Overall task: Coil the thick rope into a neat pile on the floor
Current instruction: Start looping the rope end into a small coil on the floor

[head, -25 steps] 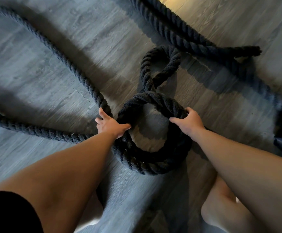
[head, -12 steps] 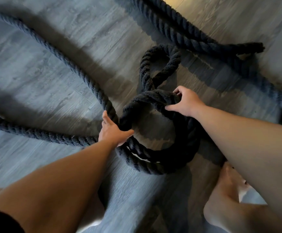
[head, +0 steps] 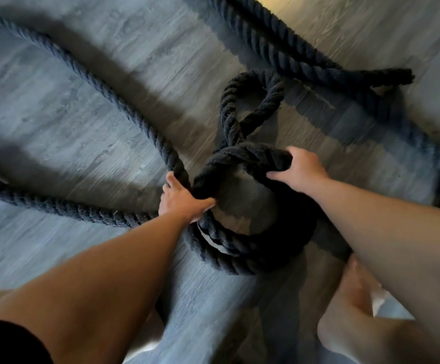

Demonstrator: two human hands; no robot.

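Note:
A thick dark twisted rope (head: 87,77) snakes over the grey wooden floor. Part of it lies in a small stacked coil (head: 229,248) in front of me. My left hand (head: 182,200) grips the rope at the coil's left side, thumb hooked over the top loop. My right hand (head: 300,169) is closed on that top loop at its far right, holding it a little above the pile. A smaller twisted loop (head: 250,109) stands just beyond the coil. One frayed rope end (head: 397,76) lies at the upper right.
A long slack bend of rope (head: 43,203) runs off to the left, and another length (head: 268,40) crosses the top of the view. My bare foot (head: 352,311) rests on the floor at the lower right, close to the coil. The floor (head: 56,132) is grey planks.
My right hand has slid from the coil's right side up to its far edge, carrying the top loop. My left hand has stayed at the coil's left side. The view shifted slightly.

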